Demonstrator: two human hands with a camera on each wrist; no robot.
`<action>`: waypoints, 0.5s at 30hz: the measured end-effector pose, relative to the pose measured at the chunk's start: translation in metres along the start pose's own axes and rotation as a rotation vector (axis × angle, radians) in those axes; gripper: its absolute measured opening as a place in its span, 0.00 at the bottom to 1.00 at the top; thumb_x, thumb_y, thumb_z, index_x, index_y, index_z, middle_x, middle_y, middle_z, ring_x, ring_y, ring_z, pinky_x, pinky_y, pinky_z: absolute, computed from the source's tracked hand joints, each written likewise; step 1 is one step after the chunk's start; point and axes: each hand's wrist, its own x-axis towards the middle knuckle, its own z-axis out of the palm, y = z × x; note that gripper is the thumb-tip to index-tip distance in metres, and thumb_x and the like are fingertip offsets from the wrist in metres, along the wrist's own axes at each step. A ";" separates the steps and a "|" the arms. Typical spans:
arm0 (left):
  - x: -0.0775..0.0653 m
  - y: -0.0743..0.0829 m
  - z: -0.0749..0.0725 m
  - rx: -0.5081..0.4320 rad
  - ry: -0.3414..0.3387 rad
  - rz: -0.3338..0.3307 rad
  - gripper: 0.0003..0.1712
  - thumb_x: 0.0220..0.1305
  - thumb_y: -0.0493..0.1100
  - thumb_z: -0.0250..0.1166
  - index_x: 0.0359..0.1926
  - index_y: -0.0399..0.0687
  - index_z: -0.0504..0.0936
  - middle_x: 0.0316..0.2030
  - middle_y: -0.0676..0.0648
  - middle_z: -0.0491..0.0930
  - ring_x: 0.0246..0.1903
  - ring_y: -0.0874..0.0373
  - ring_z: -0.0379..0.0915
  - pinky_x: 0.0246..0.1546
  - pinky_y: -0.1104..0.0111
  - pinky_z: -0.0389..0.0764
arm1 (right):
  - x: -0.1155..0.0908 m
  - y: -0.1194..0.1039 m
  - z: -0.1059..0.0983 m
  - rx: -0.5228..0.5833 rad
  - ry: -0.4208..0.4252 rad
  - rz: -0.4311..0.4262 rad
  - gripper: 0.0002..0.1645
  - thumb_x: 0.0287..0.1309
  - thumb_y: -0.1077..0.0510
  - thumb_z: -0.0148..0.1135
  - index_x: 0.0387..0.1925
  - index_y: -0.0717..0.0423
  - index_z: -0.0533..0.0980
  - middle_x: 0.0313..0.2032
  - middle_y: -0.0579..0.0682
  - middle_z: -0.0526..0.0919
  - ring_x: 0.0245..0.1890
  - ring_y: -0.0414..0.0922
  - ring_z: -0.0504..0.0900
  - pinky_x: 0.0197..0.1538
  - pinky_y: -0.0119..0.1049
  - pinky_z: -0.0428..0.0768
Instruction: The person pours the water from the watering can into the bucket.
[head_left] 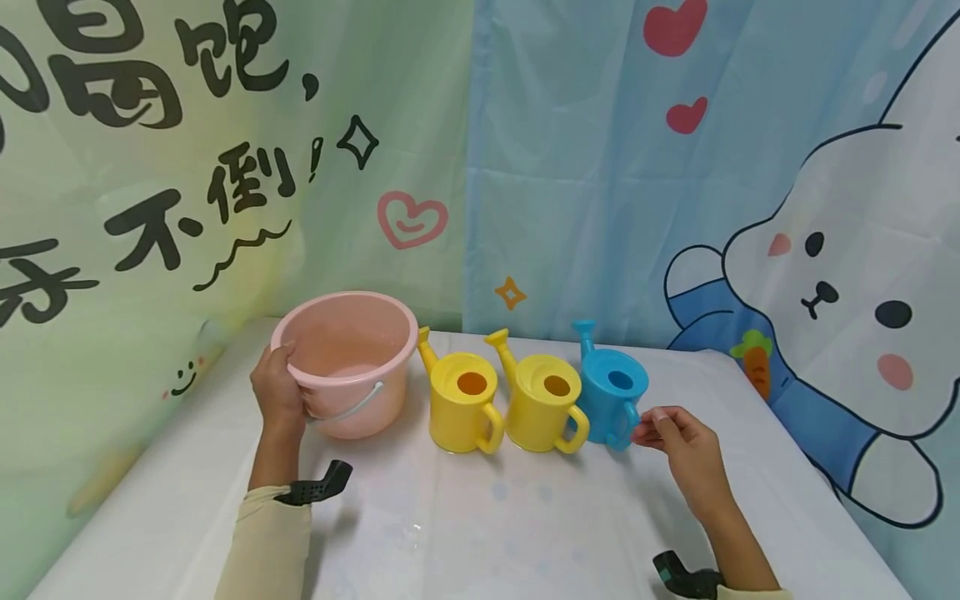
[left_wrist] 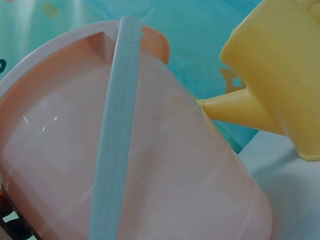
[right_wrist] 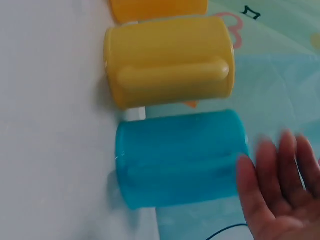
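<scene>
Printed sheets are turning an indoor spot into what looks like a small tabletop filming set, with a bench (head_left: 480,525) under a plain white cover standing close against them. A green-yellow sheet (head_left: 420,92) is showing bold Chinese lettering (head_left: 142,212), while a creased blue one (head_left: 555,183) is carrying red hearts (head_left: 686,115) and a white cartoon animal (head_left: 840,350). Black devices (head_left: 315,485) are sitting at both of a person's wrists, suggesting recording. Whether a home, classroom or studio is housing it, the views are not revealing.
</scene>
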 end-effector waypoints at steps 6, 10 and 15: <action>0.001 -0.001 0.000 0.002 -0.004 -0.001 0.20 0.61 0.46 0.49 0.48 0.41 0.76 0.48 0.42 0.74 0.47 0.48 0.67 0.48 0.60 0.66 | 0.004 0.012 -0.005 0.039 0.179 0.118 0.25 0.58 0.42 0.45 0.46 0.58 0.68 0.40 0.51 0.75 0.40 0.41 0.76 0.43 0.26 0.72; 0.002 -0.002 -0.001 0.010 -0.015 0.005 0.20 0.61 0.46 0.48 0.50 0.42 0.75 0.49 0.43 0.73 0.48 0.49 0.67 0.49 0.60 0.65 | 0.009 0.023 0.003 0.038 0.173 0.194 0.30 0.56 0.37 0.45 0.49 0.57 0.66 0.45 0.52 0.74 0.45 0.43 0.74 0.47 0.34 0.70; 0.001 -0.001 -0.001 0.001 -0.025 0.004 0.21 0.61 0.46 0.48 0.50 0.42 0.75 0.50 0.43 0.73 0.49 0.49 0.66 0.50 0.59 0.64 | 0.021 0.061 0.017 -0.005 0.147 0.228 0.35 0.52 0.32 0.45 0.52 0.52 0.64 0.48 0.49 0.71 0.46 0.43 0.73 0.47 0.34 0.71</action>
